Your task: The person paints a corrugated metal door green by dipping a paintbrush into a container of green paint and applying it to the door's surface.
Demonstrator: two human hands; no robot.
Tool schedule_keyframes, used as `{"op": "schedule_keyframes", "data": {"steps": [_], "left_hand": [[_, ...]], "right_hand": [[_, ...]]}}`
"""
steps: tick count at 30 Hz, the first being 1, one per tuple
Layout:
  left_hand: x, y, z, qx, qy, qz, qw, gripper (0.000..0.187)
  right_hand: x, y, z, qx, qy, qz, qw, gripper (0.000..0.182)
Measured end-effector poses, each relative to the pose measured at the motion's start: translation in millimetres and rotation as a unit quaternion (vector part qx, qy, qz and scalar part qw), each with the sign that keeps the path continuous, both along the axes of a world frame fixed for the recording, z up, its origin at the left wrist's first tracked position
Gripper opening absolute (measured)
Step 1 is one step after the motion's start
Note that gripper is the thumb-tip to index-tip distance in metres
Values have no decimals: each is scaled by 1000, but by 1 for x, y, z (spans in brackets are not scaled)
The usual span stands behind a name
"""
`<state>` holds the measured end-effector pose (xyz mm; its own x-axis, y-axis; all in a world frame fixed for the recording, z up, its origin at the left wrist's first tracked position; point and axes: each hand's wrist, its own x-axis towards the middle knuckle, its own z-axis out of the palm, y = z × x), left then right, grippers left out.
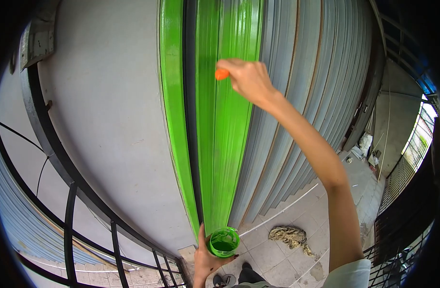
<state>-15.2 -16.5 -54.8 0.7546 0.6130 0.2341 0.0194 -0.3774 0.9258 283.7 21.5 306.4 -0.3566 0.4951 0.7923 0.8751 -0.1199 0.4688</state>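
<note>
My right hand (251,79) is raised in front of a folding metal door, closed around the orange handle of a paintbrush (222,74). The bristles are hidden behind the hand. Glossy green paint covers the left panels (229,125) of the door, while the panels to the right (282,120) are bare grey. Low down, my left hand (207,263) grips a plastic cup of green paint (224,255) from its left side. Green smears coat the cup's inner wall, and dark spots mark the hand.
A pale wall (109,115) stands left of the door. Black metal bars (71,230) curve along the lower left. On the tiled floor (273,259) lies a crumpled, stained cloth (289,236). Small debris (366,144) sits by the door's right end, near a barred gate (412,158).
</note>
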Motion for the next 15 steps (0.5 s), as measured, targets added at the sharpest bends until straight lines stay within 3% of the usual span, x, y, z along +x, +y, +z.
{"op": "schedule_keyframes", "data": {"steps": [1,4,7,10,12,15], "left_hand": [[0,1,-1,1,1,-1,1000,137],[0,1,4,2,6,-2,1000,138],[1,0,5,-7,3,-5,1000,138],[-1,-1,7,-14,14,-3,1000,138],[0,0,6,-24,15,-4,1000,138],[1,2,6,-36,30,-7,999,137]], "right_hand": [[-1,-3,22,51,-37,14,998,26],[-13,-5,54,96,139,38,985,19],[-11,-5,40,53,280,103,953,18],[10,0,-1,-91,316,117,937,18],[19,-2,-32,-119,331,114,929,18],[32,0,-47,-118,235,79,962,17]]}}
